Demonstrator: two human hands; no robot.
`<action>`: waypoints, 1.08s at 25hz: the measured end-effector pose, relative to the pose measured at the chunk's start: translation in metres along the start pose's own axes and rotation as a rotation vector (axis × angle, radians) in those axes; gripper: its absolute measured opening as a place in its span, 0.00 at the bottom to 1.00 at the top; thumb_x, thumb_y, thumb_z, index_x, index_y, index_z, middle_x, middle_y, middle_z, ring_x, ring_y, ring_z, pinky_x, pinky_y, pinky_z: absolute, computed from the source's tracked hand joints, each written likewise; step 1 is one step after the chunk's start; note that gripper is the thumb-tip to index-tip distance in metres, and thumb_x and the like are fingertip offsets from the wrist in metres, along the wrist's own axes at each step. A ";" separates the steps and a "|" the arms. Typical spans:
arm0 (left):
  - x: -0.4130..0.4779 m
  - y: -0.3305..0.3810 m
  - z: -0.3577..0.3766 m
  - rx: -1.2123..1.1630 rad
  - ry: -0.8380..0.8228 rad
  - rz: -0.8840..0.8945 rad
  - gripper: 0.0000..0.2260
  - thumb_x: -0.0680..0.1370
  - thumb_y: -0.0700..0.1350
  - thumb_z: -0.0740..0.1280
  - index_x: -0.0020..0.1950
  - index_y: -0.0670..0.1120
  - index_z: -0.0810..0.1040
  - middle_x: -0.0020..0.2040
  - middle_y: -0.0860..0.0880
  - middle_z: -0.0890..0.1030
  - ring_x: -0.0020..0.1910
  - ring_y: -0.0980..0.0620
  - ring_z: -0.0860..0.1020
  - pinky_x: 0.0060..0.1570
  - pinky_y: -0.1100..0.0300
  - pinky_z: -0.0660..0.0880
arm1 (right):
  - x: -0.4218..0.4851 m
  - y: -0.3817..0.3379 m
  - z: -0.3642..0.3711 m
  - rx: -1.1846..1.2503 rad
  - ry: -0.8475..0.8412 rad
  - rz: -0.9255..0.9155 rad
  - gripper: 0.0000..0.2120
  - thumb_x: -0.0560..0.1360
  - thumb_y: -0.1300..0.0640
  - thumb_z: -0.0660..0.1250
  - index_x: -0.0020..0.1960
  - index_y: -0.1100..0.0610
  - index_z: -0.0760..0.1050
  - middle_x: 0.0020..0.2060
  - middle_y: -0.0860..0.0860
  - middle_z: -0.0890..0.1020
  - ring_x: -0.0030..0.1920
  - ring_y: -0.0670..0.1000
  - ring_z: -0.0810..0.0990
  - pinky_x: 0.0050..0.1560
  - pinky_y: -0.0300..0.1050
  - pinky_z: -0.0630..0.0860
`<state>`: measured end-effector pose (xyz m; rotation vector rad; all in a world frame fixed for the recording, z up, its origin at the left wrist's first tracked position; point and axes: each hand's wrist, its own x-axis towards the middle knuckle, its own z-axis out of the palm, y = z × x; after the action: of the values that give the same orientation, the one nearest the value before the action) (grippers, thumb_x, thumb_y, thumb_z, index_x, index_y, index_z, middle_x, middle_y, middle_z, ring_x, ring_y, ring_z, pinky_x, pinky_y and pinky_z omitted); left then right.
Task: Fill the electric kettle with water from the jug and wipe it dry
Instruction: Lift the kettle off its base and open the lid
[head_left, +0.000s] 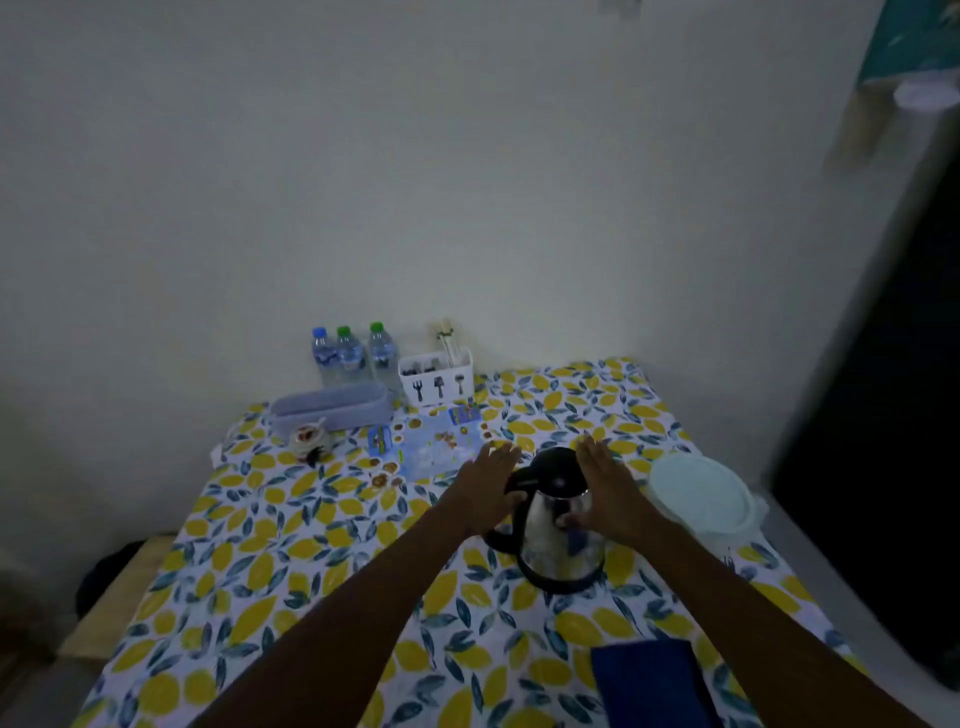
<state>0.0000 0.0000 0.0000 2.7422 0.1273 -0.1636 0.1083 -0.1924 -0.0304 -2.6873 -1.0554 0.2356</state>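
Blue cloth (647, 680) lies at the near edge of the lemon-print tabletop (291, 571), right of centre. Mid-table, the left hand (485, 491) rests open-fingered against the steel kettle (558, 525) at its black handle; the right hand (608, 491) presses flat on its other side. Behind stands a plain pale wall (363, 182).

Kettle (558, 525) mid-table between both hands, jug (698, 496) just right, cloth (647, 680) nearer, bottles (350, 353) far behind left.

Steel kettle (558, 540), black lid shut, upright mid-counter; lidded pale jug (701, 499) just right; blue cloth (647, 680) nearer.
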 end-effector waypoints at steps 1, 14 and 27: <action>0.003 0.001 0.008 -0.005 -0.032 -0.024 0.31 0.81 0.52 0.59 0.78 0.46 0.47 0.79 0.45 0.47 0.77 0.41 0.44 0.74 0.41 0.50 | 0.003 0.000 0.007 -0.017 -0.009 0.010 0.55 0.69 0.37 0.69 0.77 0.60 0.38 0.77 0.57 0.40 0.77 0.57 0.39 0.75 0.56 0.48; 0.031 -0.029 0.058 -0.285 0.128 -0.081 0.20 0.82 0.45 0.59 0.74 0.49 0.61 0.66 0.42 0.71 0.59 0.40 0.74 0.53 0.49 0.71 | 0.022 0.017 0.049 0.252 0.212 0.163 0.56 0.58 0.43 0.80 0.76 0.58 0.54 0.70 0.58 0.66 0.70 0.59 0.65 0.63 0.57 0.70; -0.059 -0.046 0.053 -0.359 0.351 -0.108 0.19 0.82 0.44 0.61 0.72 0.47 0.65 0.67 0.44 0.73 0.63 0.45 0.73 0.59 0.54 0.70 | -0.033 -0.047 0.040 0.353 0.330 0.018 0.52 0.53 0.40 0.81 0.69 0.59 0.65 0.64 0.56 0.71 0.66 0.58 0.66 0.64 0.56 0.66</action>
<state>-0.0690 0.0180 -0.0576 2.3806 0.3631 0.2876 0.0447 -0.1746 -0.0530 -2.3162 -0.8044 -0.0202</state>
